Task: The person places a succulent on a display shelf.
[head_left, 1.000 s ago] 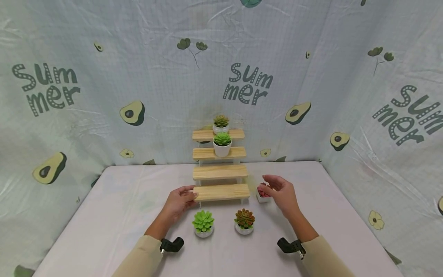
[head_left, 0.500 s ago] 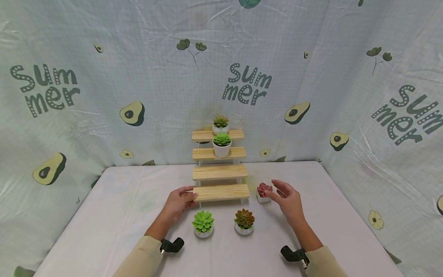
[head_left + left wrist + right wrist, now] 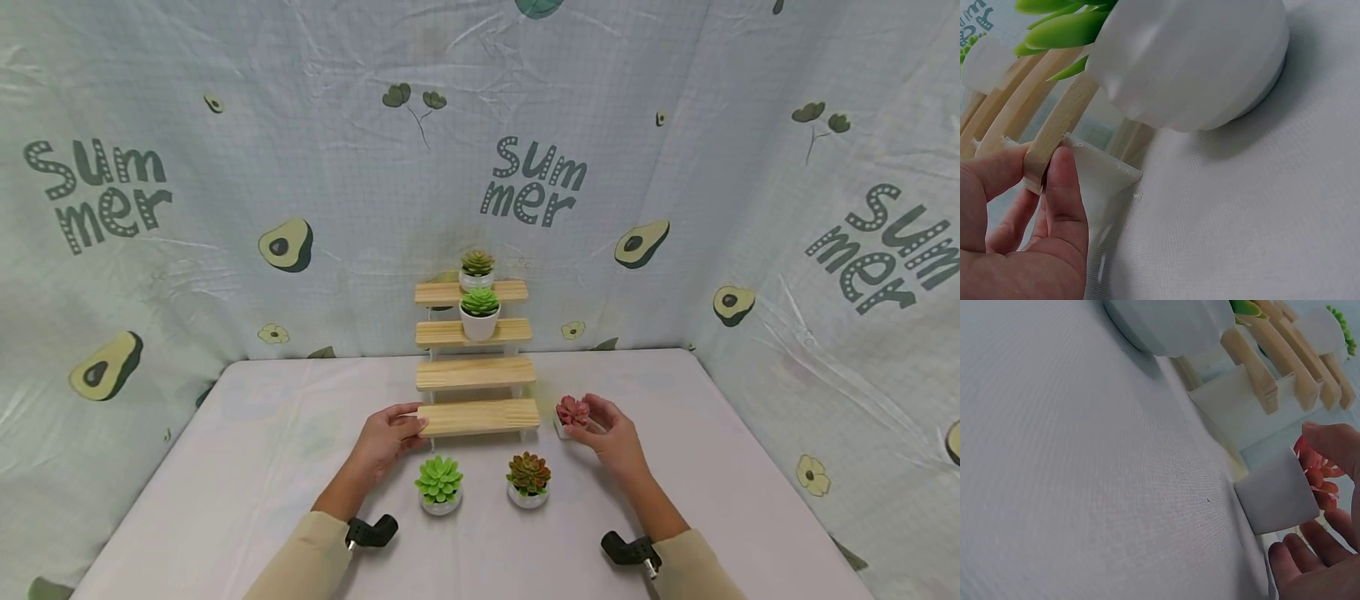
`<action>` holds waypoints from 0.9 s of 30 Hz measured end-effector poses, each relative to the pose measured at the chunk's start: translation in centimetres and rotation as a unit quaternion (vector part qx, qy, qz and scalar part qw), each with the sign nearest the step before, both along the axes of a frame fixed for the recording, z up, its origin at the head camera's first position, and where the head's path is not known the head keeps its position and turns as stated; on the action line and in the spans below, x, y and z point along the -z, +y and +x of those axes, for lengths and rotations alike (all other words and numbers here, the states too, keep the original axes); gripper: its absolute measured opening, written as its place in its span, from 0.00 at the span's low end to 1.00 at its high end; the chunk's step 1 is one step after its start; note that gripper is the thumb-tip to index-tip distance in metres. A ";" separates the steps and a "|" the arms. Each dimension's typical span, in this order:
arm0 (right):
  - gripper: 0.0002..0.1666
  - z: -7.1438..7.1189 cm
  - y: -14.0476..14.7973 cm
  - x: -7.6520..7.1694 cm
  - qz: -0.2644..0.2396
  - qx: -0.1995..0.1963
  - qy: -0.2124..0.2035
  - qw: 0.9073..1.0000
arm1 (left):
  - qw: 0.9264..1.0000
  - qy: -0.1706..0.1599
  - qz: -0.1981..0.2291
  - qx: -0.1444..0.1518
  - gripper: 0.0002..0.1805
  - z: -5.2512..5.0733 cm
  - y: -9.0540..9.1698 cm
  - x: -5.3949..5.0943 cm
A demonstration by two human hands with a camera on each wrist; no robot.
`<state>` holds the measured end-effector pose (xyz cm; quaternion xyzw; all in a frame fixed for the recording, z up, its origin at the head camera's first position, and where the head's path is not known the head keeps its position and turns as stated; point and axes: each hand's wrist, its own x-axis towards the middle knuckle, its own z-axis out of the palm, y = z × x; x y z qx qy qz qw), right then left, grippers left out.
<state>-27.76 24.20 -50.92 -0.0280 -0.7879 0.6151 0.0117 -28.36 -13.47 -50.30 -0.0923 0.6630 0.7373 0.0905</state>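
My left hand (image 3: 385, 442) pinches the left end of the lowest board (image 3: 480, 417) of a four-step wooden stand; in the left wrist view the thumb and fingers (image 3: 1065, 187) clasp the board's end (image 3: 1054, 134). To the right of the stand, my right hand (image 3: 617, 435) is around the red succulent (image 3: 572, 410) in a white pot. The right wrist view has that pot (image 3: 1279, 495) on the table, the thumb (image 3: 1334, 445) by its red leaves and the other fingers spread beside it, not visibly gripping.
A bright green succulent (image 3: 438, 478) and a reddish-brown one (image 3: 528, 472) stand in white pots in front of the stand. Two more potted succulents sit on the second step from the top (image 3: 480, 312) and the top step (image 3: 477, 265). Patterned cloth (image 3: 360, 183) hangs behind.
The right hand drew back to the right from the red succulent, then came left again around it. The left hand has kept its hold on the board.
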 end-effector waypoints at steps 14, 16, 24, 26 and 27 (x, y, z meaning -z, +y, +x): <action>0.48 -1.2 -0.2 0.7 0.042 -0.002 -0.023 0.999 | 1.000 0.008 0.012 0.000 0.24 0.0 0.0 0.1; 0.48 -1.2 -0.3 0.8 0.041 0.001 -0.026 0.999 | 1.000 0.009 0.011 0.002 0.24 0.0 0.0 0.1; 0.46 -1.5 -0.3 1.4 0.020 0.014 -0.034 0.999 | 1.000 0.006 0.013 0.005 0.24 0.0 -0.1 0.2; 0.45 -1.5 -0.3 1.4 0.022 0.014 -0.032 0.999 | 1.000 0.005 0.013 0.006 0.24 0.0 -0.1 0.2; 0.45 -1.5 -0.3 1.4 0.020 0.015 -0.031 0.999 | 1.000 0.004 0.013 0.004 0.23 0.0 -0.1 0.2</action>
